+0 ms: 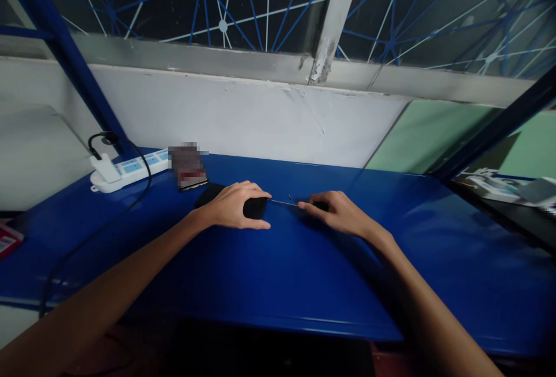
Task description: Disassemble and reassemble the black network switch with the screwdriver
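My left hand [237,206] is closed around a flat black object [255,208], with thumb and fingers along its two long sides. The object lies on the blue table and continues dark behind the hand; its exact kind does not show. My right hand [334,210] grips a screwdriver [285,202], its dark handle mostly hidden in the palm. The thin metal shaft points left, and its tip meets or nearly meets the black object's right end; contact cannot be made out. A tiny dark piece [290,196] lies just beyond the shaft.
A white power strip [130,169] with a plugged-in black cable [150,177] stands at the back left. Beside it is a phone-like item [190,168], partly blurred. The blue table [269,284] meets a white wall. A red item [9,240] sits at the left edge.
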A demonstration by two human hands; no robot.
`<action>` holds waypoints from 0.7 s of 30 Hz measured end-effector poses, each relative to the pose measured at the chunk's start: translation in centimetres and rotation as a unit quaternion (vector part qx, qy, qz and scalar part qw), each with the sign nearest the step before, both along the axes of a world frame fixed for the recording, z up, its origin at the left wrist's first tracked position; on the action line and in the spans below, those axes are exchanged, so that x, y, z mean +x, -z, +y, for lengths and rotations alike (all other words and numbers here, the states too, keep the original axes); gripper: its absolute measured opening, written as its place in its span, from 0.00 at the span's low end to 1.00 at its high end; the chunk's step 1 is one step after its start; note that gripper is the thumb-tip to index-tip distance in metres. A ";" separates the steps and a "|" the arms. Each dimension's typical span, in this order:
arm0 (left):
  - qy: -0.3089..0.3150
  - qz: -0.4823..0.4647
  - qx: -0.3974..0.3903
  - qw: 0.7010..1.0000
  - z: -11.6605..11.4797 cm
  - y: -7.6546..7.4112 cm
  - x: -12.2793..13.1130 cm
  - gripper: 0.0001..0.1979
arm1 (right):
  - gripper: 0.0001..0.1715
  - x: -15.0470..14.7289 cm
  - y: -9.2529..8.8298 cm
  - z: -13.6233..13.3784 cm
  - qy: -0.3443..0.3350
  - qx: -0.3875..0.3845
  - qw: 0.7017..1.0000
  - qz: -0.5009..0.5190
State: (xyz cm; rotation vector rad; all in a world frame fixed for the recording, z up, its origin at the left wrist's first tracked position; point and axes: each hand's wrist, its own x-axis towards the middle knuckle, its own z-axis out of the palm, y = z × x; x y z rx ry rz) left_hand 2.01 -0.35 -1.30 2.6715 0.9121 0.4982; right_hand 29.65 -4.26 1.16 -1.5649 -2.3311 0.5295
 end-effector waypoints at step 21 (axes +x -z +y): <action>0.008 0.023 0.012 1.000 -0.1 -0.1 -0.1 0.35 | 0.19 0.1 0.2 0.0 -0.001 0.040 0.999 -0.003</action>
